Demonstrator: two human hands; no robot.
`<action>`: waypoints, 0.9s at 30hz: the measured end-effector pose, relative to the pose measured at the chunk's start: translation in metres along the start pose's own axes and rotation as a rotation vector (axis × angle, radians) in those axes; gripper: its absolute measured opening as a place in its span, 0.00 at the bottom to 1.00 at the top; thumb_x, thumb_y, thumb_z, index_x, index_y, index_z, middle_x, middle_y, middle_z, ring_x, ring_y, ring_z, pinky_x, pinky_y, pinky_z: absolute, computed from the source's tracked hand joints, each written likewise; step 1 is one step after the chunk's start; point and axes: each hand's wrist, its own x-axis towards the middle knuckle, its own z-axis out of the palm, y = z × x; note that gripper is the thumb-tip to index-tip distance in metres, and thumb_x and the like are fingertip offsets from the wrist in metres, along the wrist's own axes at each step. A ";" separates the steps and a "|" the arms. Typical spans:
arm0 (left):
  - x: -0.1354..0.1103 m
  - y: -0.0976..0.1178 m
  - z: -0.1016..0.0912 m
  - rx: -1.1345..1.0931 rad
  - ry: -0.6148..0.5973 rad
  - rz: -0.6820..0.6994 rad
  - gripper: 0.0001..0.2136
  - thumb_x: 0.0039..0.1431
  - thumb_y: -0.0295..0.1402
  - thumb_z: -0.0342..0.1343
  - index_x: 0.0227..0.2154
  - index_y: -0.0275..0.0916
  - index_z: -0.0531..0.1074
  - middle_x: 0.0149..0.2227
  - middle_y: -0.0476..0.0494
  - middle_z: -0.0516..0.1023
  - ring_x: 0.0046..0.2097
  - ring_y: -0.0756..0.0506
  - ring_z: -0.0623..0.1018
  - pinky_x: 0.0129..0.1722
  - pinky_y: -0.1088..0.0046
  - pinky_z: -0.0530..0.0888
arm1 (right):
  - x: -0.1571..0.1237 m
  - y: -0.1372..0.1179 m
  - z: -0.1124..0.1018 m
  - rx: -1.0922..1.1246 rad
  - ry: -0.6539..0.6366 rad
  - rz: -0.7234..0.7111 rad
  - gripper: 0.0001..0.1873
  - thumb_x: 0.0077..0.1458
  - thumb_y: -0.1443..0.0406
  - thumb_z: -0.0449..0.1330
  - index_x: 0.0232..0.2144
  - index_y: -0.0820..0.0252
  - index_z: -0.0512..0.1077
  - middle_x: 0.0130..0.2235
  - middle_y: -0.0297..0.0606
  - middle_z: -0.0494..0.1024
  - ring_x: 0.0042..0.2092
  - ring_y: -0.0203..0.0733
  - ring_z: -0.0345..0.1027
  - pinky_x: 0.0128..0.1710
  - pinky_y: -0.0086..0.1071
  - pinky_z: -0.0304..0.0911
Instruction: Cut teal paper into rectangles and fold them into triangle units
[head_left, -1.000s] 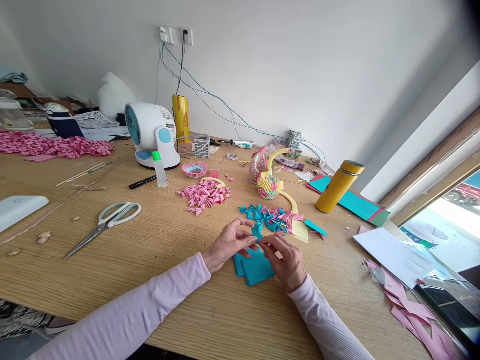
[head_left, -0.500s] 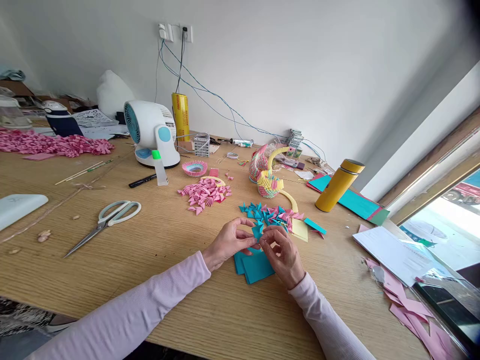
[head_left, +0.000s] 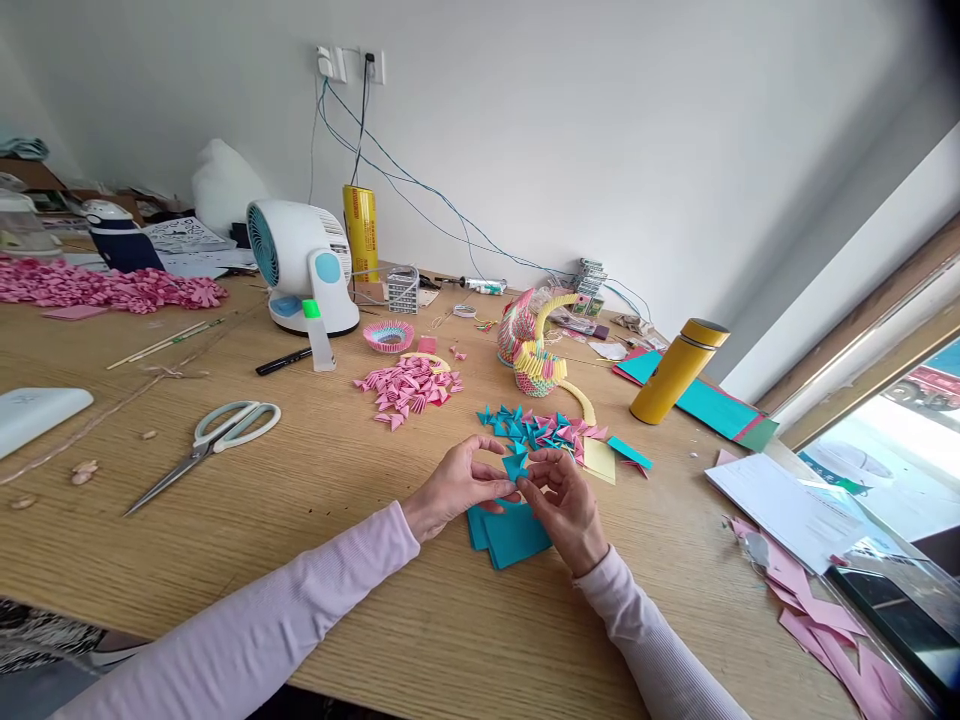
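Note:
Between my two hands is a small folded piece of teal paper (head_left: 515, 466), its pointed flaps facing up. My left hand (head_left: 463, 480) pinches it from the left with thumb and fingers. From the right, my right hand (head_left: 564, 505) pinches its lower edge, fingers curled. Just below lie teal paper rectangles (head_left: 516, 537) in a small stack, partly under my right hand. Beyond my fingertips is a pile of folded teal paper triangles (head_left: 529, 428), mixed with pink ones on its right side.
Pink folded pieces (head_left: 409, 385) lie left of centre. Scissors (head_left: 202, 448) rest at the left, before a white fan (head_left: 300, 265). Paper swan-like models (head_left: 540, 365) stand behind the teal pile. A yellow flask (head_left: 679, 372) and pink strips (head_left: 817, 610) are to the right.
The teal piece has turned slightly between my fingers, and its flaps look wider. My right-hand fingers have lifted and opened a little. The stack and piles stay put.

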 end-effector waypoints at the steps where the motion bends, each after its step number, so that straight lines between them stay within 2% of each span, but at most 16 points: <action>1: 0.000 0.000 0.000 -0.002 0.009 -0.006 0.26 0.44 0.33 0.68 0.43 0.37 0.61 0.30 0.43 0.80 0.34 0.44 0.81 0.30 0.73 0.75 | 0.000 0.000 0.000 0.006 -0.005 0.009 0.17 0.50 0.60 0.63 0.40 0.57 0.64 0.30 0.33 0.72 0.28 0.35 0.68 0.19 0.23 0.61; 7: -0.001 0.002 0.001 -0.021 0.058 -0.032 0.26 0.44 0.30 0.68 0.43 0.37 0.60 0.31 0.41 0.80 0.35 0.42 0.81 0.30 0.73 0.75 | -0.001 -0.002 -0.002 0.072 -0.050 0.030 0.15 0.55 0.58 0.58 0.43 0.57 0.62 0.31 0.34 0.74 0.27 0.36 0.69 0.19 0.24 0.62; 14: 0.000 -0.003 0.002 0.064 0.031 0.047 0.25 0.46 0.37 0.66 0.43 0.38 0.59 0.33 0.42 0.78 0.37 0.41 0.81 0.27 0.73 0.75 | -0.002 -0.002 -0.001 -0.132 0.012 -0.127 0.16 0.53 0.64 0.60 0.44 0.56 0.64 0.33 0.36 0.73 0.34 0.39 0.71 0.24 0.26 0.65; 16: 0.001 -0.004 0.003 0.201 0.031 0.137 0.22 0.48 0.38 0.64 0.42 0.38 0.61 0.39 0.40 0.76 0.35 0.43 0.80 0.25 0.73 0.74 | -0.001 -0.002 -0.002 -0.191 0.018 -0.163 0.15 0.54 0.65 0.58 0.45 0.56 0.64 0.33 0.35 0.73 0.34 0.39 0.71 0.25 0.27 0.67; 19: 0.000 -0.002 0.004 0.528 0.081 0.364 0.18 0.50 0.36 0.62 0.42 0.39 0.67 0.47 0.40 0.72 0.35 0.48 0.77 0.27 0.75 0.73 | -0.001 -0.005 -0.006 -0.282 -0.031 -0.248 0.17 0.54 0.68 0.56 0.47 0.55 0.62 0.33 0.35 0.72 0.33 0.38 0.70 0.27 0.28 0.69; 22: 0.000 0.000 0.003 0.729 0.108 0.465 0.10 0.54 0.36 0.58 0.37 0.38 0.72 0.41 0.43 0.75 0.34 0.49 0.75 0.27 0.78 0.71 | -0.001 -0.009 -0.008 -0.333 -0.079 -0.298 0.18 0.54 0.69 0.54 0.49 0.55 0.60 0.32 0.34 0.71 0.33 0.38 0.69 0.28 0.28 0.69; 24: 0.002 -0.002 0.002 0.707 0.108 0.417 0.09 0.56 0.37 0.55 0.34 0.37 0.73 0.33 0.45 0.75 0.32 0.49 0.74 0.25 0.78 0.70 | -0.001 -0.010 -0.007 -0.310 -0.063 -0.278 0.17 0.55 0.69 0.54 0.48 0.55 0.61 0.31 0.33 0.70 0.32 0.37 0.69 0.28 0.28 0.69; 27: 0.004 -0.007 0.001 0.502 0.073 0.258 0.10 0.55 0.37 0.55 0.36 0.36 0.71 0.25 0.49 0.71 0.26 0.49 0.73 0.22 0.78 0.70 | 0.001 -0.008 -0.004 -0.197 -0.006 -0.200 0.15 0.55 0.67 0.56 0.46 0.55 0.62 0.30 0.32 0.70 0.30 0.36 0.69 0.26 0.28 0.68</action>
